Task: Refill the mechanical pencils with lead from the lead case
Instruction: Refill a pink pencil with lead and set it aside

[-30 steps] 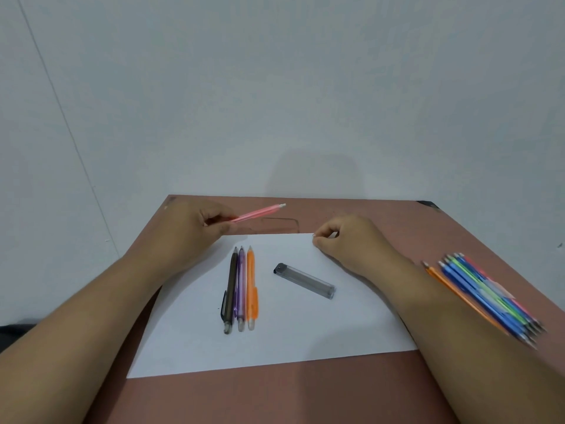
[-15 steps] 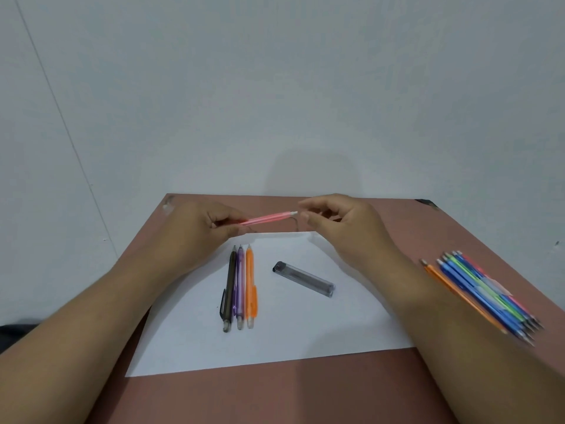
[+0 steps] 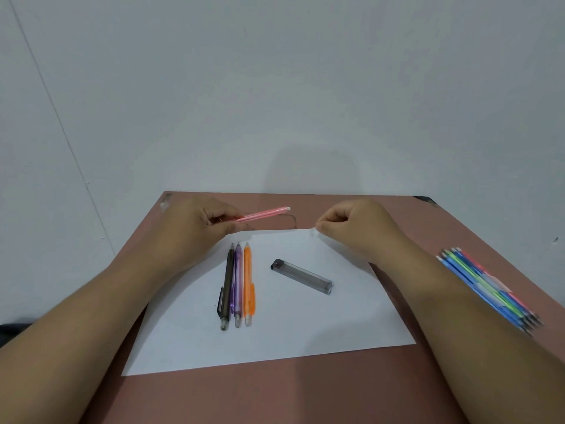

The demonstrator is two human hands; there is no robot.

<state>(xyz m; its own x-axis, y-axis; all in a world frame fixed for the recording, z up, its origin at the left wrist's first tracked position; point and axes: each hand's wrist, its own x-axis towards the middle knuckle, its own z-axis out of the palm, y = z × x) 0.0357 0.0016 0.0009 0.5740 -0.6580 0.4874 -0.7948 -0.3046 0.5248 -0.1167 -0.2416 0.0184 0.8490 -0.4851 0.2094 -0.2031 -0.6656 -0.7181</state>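
My right hand [image 3: 351, 228] has pulled the tiny cap [image 3: 314, 230] off, fingers pinching it at the paper [image 3: 305, 332]. My left hand [image 3: 195, 228] grips the pink pencil [image 3: 263, 214], now open for lead.

Background: my head view shows a plain wall behind a brown table.

I see a pale grey-white wall [image 3: 305, 87] filling the upper half of the view, matte and unmarked. A thin dark seam line [image 3: 58, 114] runs diagonally down its left side toward the table. The table [image 3: 290, 390] has a flat reddish-brown top with its far edge against the wall. A small dark fitting [image 3: 425, 200] sits at its far right corner, and a small pale scuff [image 3: 166, 201] at its far left corner. A soft shadow [image 3: 308, 169] falls on the wall just above the far edge. Lighting is even and diffuse; I cannot see its source. A dark patch [image 3: 12, 330] shows at the left edge, unidentifiable.
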